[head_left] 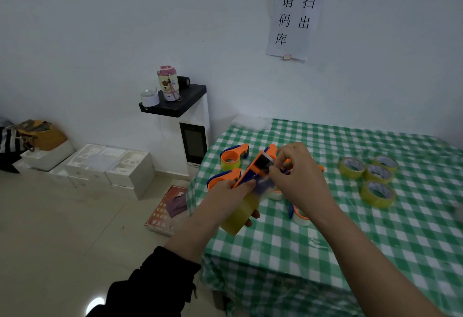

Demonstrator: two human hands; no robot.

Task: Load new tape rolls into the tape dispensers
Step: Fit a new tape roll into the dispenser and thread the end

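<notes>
Over the left edge of the green-and-white checked tablecloth (350, 241): orange-and-blue plastic tape dispenser (253, 170) with yellowish tape roll (239, 216), clamped in left hand (231, 190); right hand (298, 168) pinching at its cutter end. Toward the right edge, four loose yellow tape rolls (370, 176). Near the far-left corner, two more orange dispensers (234, 157).

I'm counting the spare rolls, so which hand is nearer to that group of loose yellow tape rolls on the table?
Right. The right hand is just left of the loose yellow tape rolls, while the left hand sits farther left, holding the dispenser.
</notes>
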